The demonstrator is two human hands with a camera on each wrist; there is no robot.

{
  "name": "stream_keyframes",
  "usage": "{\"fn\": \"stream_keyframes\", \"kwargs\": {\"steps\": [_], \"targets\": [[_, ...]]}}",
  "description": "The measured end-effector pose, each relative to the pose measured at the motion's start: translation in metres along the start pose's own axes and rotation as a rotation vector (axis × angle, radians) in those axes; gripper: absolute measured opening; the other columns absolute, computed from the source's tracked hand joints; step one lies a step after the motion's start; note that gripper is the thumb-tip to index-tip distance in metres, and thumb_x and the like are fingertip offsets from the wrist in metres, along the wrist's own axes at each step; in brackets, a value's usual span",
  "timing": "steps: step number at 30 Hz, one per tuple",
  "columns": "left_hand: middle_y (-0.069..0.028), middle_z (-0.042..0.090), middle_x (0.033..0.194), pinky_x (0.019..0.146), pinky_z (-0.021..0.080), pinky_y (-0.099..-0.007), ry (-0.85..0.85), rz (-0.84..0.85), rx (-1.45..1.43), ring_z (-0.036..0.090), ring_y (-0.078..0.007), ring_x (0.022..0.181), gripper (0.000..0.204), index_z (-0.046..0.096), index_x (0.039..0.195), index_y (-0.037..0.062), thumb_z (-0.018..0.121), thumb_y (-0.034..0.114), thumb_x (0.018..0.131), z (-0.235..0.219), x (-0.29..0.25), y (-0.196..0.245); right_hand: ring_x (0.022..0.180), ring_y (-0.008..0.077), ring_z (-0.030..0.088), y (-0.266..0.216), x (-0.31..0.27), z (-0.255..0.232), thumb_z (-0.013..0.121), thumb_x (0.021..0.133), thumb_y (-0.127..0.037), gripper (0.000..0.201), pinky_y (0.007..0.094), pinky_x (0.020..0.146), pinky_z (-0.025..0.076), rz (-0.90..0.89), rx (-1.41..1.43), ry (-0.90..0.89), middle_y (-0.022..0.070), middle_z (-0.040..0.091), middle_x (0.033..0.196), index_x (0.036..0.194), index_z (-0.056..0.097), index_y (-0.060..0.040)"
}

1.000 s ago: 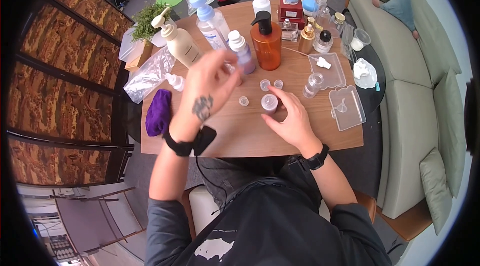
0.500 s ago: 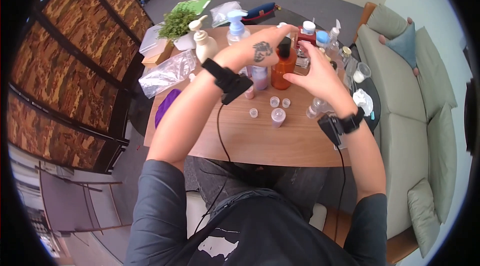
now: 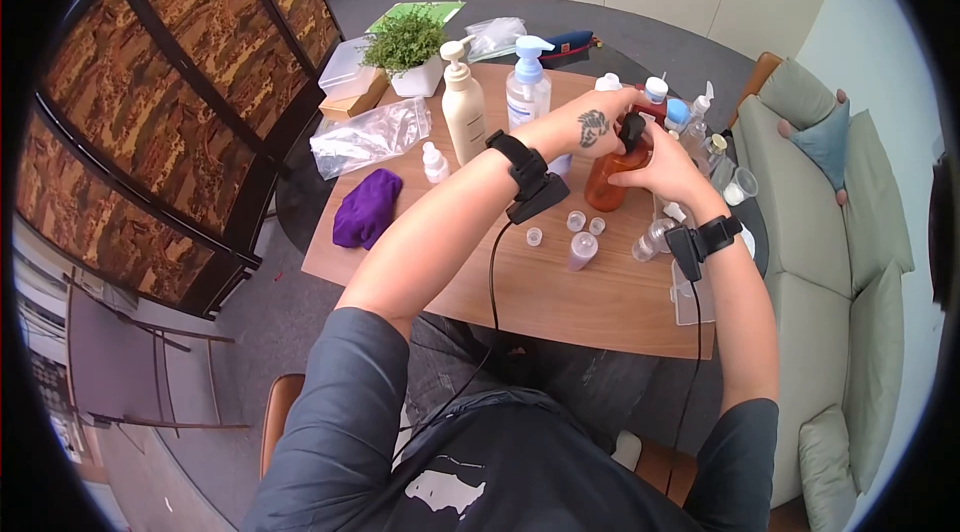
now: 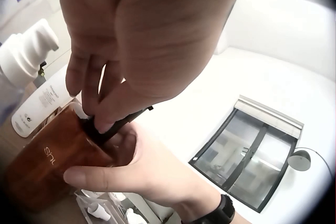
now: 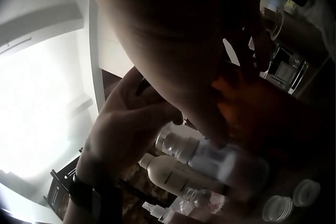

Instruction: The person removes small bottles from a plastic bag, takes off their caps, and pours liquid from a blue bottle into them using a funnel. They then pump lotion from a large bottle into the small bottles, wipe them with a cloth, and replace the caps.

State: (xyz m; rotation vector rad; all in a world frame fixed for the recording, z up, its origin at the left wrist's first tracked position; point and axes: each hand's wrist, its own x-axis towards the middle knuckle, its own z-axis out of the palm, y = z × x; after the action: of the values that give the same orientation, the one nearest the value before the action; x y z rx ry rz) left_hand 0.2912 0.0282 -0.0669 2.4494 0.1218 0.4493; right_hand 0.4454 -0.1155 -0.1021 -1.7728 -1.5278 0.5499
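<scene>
An amber pump bottle point(image 3: 604, 188) stands tilted a little near the middle of the table. Around its upper body curls my right hand point(image 3: 672, 172), the thumb along the near side and the other fingers behind the bottle. My left hand point(image 3: 608, 122) pinches the black pump point(image 3: 631, 130) at the bottle's neck, thumb and fingertips round it in the left wrist view. Nearer to me stand a small translucent bottle with lilac contents point(image 3: 583, 252) and several small clear caps point(image 3: 576, 221). A clear bottle point(image 3: 653, 240) is below my right wrist.
Left of my left forearm are a cream pump bottle point(image 3: 463, 112), a blue-topped pump bottle point(image 3: 528, 97), a small white bottle point(image 3: 435, 164) and a purple cloth point(image 3: 367, 209). A plastic bag point(image 3: 370, 137) and potted plant point(image 3: 415, 79) sit farther back. Several cosmetics bottles crowd the right.
Both hands have moved forward to the amber bottle. My right hand has left the small lilac bottle and grips the amber one; my left hand has taken hold of its pump. The bottle has tilted.
</scene>
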Motion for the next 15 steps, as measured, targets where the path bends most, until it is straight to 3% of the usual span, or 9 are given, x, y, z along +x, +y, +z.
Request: {"fn": "stream_keyframes", "kwargs": {"steps": [5,8,12,15], "targets": [[-0.0201,0.075,0.100,0.086,0.057,-0.0428,0.036,-0.034,-0.020,0.073,-0.0330,0.095,0.076,0.054,0.143,0.0078,0.086,0.009,0.075,0.002,0.000,-0.003,0.124,0.0266,0.064,-0.003,-0.003,-0.001,0.095,0.068,-0.025,0.083,0.0391,0.109,0.048,0.021,0.005,-0.004,0.0143,0.067,0.132,0.138,0.057,-0.0012],[-0.0200,0.075,0.100,0.087,0.057,-0.0436,0.122,-0.076,0.083,0.073,-0.0339,0.097,0.078,0.054,0.140,0.0043,0.090,0.017,0.072,0.006,0.000,0.009,0.121,0.0270,0.066,-0.006,-0.008,0.005,0.096,0.068,-0.027,0.082,0.0395,0.105,0.051,0.067,-0.090,0.125,0.0143,0.069,0.129,0.136,0.057,-0.0010],[-0.0207,0.075,0.096,0.087,0.058,-0.0440,0.253,-0.022,0.223,0.074,-0.0365,0.096,0.086,0.050,0.141,0.0007,0.091,0.027,0.071,0.012,-0.005,0.017,0.116,0.0274,0.068,-0.005,-0.004,0.001,0.096,0.067,-0.029,0.079,0.0394,0.102,0.053,0.048,0.001,0.032,0.0141,0.071,0.125,0.132,0.059,-0.0014],[-0.0218,0.074,0.092,0.085,0.059,-0.0430,0.238,-0.018,0.161,0.075,-0.0382,0.091,0.088,0.045,0.144,-0.0005,0.089,0.028,0.072,0.013,-0.008,0.012,0.115,0.0269,0.069,-0.012,-0.008,0.001,0.097,0.067,-0.029,0.078,0.0388,0.102,0.053,0.046,-0.014,0.038,0.0137,0.072,0.124,0.130,0.061,-0.0021]]}}
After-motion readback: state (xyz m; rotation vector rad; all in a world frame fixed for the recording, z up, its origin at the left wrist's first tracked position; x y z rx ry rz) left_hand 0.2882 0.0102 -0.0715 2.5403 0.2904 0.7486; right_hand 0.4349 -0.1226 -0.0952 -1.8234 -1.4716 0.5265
